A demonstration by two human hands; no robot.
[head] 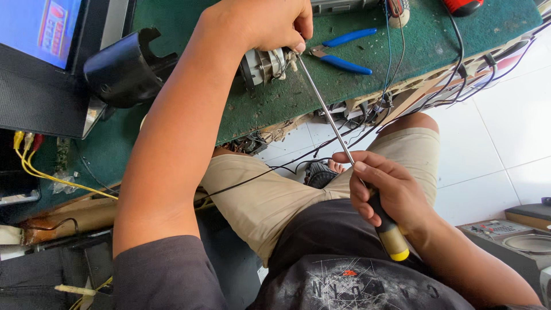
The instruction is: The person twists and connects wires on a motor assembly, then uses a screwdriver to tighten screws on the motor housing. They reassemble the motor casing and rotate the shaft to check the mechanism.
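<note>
Two hands share one job: my left hand (270,23) pins the small grey metal motor (263,66) on the green felt-topped bench (252,109), while my right hand (390,192) grips the long steel-shafted, black-and-yellow-handled screwdriver (327,112), tip angled into it.

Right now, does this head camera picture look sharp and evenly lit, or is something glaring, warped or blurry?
In the head view, daylight is bright; the white tiled floor nearly washes out. The wide lens bends the green felt-covered bench edge. The left hand on the small grey metal motor and the right hand gripping the long black-and-yellow-handled screwdriver look sharp, with soft shadows.
</note>
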